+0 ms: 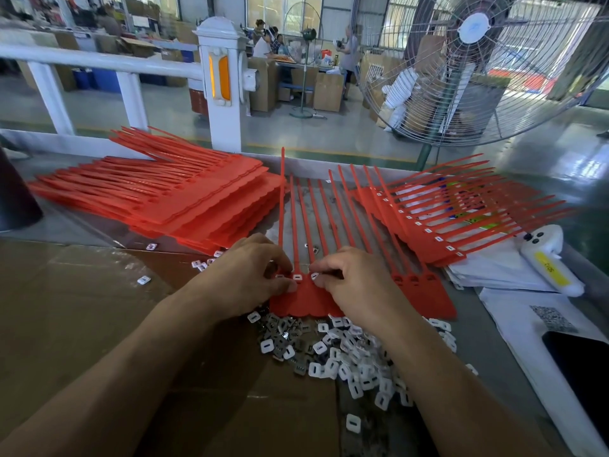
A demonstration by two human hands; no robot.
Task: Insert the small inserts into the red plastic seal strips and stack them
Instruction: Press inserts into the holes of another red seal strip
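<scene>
A red seal strip sheet (pixel 425 291) lies flat in front of me, its thin tails pointing away. Three of its sockets at the left end carry white inserts (pixel 297 277). My left hand (pixel 245 275) holds the sheet's left end, fingers curled over the sockets. My right hand (pixel 356 282) pinches a small insert at the third socket. A heap of loose white and grey inserts (pixel 342 354) lies just below the sheet. A pile of bare red sheets (pixel 184 206) sits at the left; a stack of red sheets with inserts fitted (pixel 438 222) sits at the right.
Brown cardboard (pixel 82 308) covers the table's left. White papers (pixel 514 305), a white handheld device (pixel 550 258) and a dark phone (pixel 583 361) lie at the right. A white railing post (pixel 220 84) and a large fan (pixel 478 61) stand beyond the table. People work far behind.
</scene>
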